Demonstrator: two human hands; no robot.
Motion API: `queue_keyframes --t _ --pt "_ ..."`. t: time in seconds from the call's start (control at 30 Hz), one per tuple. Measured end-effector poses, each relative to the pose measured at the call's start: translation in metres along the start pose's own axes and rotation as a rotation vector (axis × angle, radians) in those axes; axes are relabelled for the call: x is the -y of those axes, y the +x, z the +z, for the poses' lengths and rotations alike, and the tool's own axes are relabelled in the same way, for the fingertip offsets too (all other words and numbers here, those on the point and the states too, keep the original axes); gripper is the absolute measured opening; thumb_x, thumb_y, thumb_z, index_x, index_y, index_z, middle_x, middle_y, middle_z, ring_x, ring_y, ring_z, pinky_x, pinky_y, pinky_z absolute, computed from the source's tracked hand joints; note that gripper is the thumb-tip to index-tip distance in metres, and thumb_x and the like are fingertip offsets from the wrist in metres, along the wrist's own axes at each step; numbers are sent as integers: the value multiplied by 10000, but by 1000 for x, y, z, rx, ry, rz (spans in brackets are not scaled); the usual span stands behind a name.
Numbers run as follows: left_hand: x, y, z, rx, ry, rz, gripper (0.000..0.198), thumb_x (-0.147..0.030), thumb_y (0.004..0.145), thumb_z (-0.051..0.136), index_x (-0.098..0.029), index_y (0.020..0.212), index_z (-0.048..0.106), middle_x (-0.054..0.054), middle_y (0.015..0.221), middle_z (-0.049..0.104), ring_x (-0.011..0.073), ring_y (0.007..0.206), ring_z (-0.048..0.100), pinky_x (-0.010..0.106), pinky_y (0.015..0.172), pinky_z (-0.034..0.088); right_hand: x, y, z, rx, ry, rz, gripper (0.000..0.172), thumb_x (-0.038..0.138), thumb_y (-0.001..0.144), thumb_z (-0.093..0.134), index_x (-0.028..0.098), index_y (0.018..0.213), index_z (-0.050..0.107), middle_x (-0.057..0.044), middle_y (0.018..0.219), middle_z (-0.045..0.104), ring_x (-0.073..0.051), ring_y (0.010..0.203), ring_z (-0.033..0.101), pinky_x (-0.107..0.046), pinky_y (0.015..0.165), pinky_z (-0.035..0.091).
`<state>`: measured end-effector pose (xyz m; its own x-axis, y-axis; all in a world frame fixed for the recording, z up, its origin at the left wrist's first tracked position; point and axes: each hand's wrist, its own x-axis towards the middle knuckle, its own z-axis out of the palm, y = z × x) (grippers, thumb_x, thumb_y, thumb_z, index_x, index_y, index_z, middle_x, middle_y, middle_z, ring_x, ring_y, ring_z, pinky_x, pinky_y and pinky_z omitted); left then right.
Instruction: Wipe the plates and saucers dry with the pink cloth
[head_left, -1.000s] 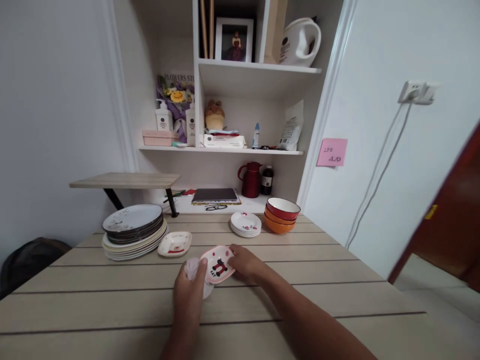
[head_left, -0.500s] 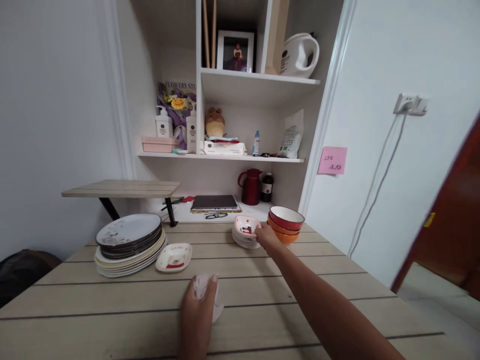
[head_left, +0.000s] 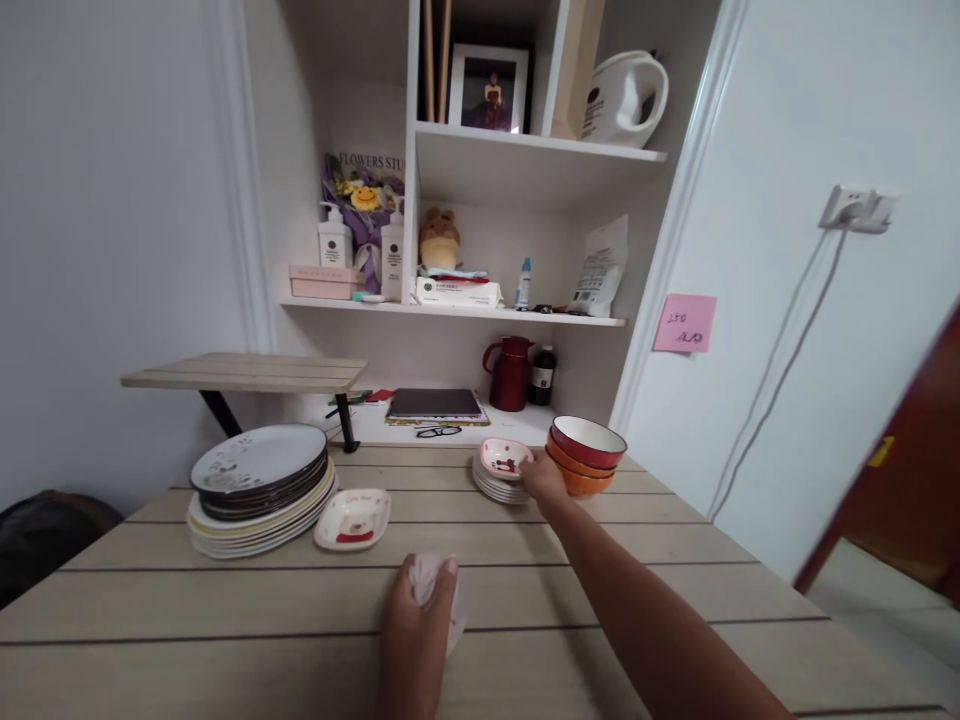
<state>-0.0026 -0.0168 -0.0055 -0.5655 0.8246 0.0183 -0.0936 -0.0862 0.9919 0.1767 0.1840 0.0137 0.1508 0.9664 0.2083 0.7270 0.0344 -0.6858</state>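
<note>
My left hand [head_left: 417,620], over the front of the table, is closed around a crumpled white cloth or tissue [head_left: 429,572]. My right hand [head_left: 546,482] reaches to the back and pinches the right edge of a small pink-rimmed dish [head_left: 504,457] with a cartoon figure in it. That dish lies on a stack of small white plates [head_left: 496,487]. Just right of my right hand stand nested bowls [head_left: 589,442], a red one above orange ones. A square white dish [head_left: 352,520] with a red picture lies alone to the left.
At the left is a tall stack of plates [head_left: 259,465] beside a raised wooden stand [head_left: 247,372]. Behind are a laptop [head_left: 436,403], glasses [head_left: 439,432], a red jug [head_left: 511,375] and a dark bottle [head_left: 543,376]. Shelves [head_left: 465,312] rise above.
The camera view has shifted slightly. My left hand has moved a little to the right with the cloth. My right hand stays at the edge of the pink-rimmed dish.
</note>
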Motion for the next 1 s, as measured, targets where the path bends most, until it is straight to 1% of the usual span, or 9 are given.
queue_keyframes --t 0.2,0.37,0.5,0.6,0.7,0.77,0.83,0.87,1.0 --pt "7 0 0 126 176 60 371 -549 647 660 -194 731 596 22 634 636 198 620 590 294 605 471 -5 -6 -9 -46 -37 18 474 417 952 279 129 1212 551 -146 948 692 -240 854 658 -294 693 426" --pt "17 -2 3 163 258 30 417 -468 620 679 -186 926 644 129 949 729 277 912 669 334 818 483 -13 -32 -15 -100 -69 -3 481 469 953 272 181 1294 451 -139 1006 671 -256 882 641 -308 700 400" --pt "25 -5 5 203 412 112 367 -407 661 645 -207 969 658 153 1100 705 300 1053 634 372 930 436 -21 -53 -10 -85 -51 -172 291 400 907 390 234 1089 546 -44 809 658 -226 749 622 -279 646 378" --pt "26 -8 6 231 511 198 269 -370 700 616 -236 929 656 120 1030 720 286 997 643 360 886 440 -16 -65 2 -64 3 -264 216 364 876 411 234 953 566 -13 690 604 -203 643 573 -276 607 363" --pt "22 -10 6 243 510 233 160 -360 748 575 -235 833 627 90 886 716 250 854 648 323 764 450 6 -81 22 120 179 -344 199 376 839 462 224 908 571 8 623 552 -176 589 536 -264 567 365" --pt "17 -9 4 179 443 232 180 -401 775 555 -227 788 598 79 816 698 233 781 634 308 706 444 26 -93 39 346 362 -271 262 419 831 466 219 977 552 22 616 533 -148 506 499 -241 484 350" --pt "11 -6 -2 54 327 219 252 -469 786 546 -221 794 584 68 784 684 224 744 623 306 684 444 47 -104 58 561 488 -110 356 491 854 410 231 1079 501 30 646 543 -121 399 448 -227 397 320" --pt "8 -3 -7 -23 258 204 288 -501 787 541 -218 817 585 64 789 681 223 745 623 308 688 449 57 -106 67 621 499 -74 384 518 856 398 231 1096 486 31 648 538 -118 386 452 -221 379 321" --pt "5 10 -28 -365 60 71 397 -565 795 518 -198 940 568 87 907 674 242 842 636 338 744 472 91 -100 99 610 516 -117 528 624 857 349 214 1177 441 -5 726 562 -122 415 507 -235 393 363"
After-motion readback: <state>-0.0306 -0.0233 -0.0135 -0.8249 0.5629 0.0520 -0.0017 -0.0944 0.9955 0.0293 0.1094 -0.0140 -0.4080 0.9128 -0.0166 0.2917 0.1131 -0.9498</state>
